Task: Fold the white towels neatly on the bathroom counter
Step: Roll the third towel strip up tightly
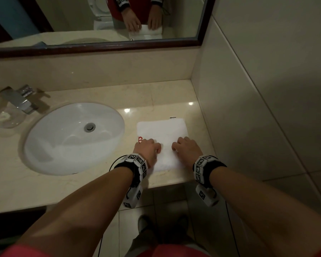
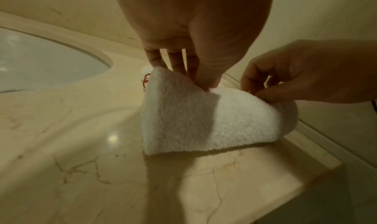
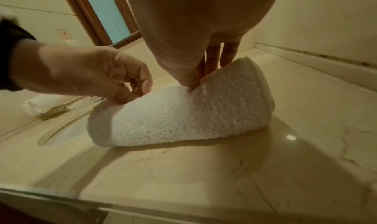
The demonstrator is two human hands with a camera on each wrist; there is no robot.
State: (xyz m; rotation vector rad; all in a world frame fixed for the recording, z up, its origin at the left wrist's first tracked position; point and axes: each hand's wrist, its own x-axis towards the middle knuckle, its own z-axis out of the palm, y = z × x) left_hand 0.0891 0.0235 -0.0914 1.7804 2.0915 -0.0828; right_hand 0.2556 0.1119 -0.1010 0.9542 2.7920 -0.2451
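A white towel [image 1: 163, 134] with a red logo at its left edge lies on the beige marble counter [image 1: 82, 188], right of the sink. Its near edge is lifted and curled over toward the far side [image 2: 204, 122] [image 3: 173, 119]. My left hand [image 1: 148, 149] pinches that raised edge on the left, thumb against fingers [image 2: 202, 81]. The right hand [image 1: 185, 149] pinches the same edge on the right [image 3: 193, 82]. Each hand also shows in the other wrist view: right hand [image 2: 306, 76], left hand [image 3: 91, 76].
A white oval sink [image 1: 72, 136] with a chrome tap [image 1: 20, 101] sits left of the towel. A clear glass item [image 1: 4, 115] stands at the far left. A rolled white towel [image 3: 38, 105] lies beyond the sink. The wall [image 1: 267, 89] borders the counter's right; a mirror [image 1: 100, 19] hangs behind.
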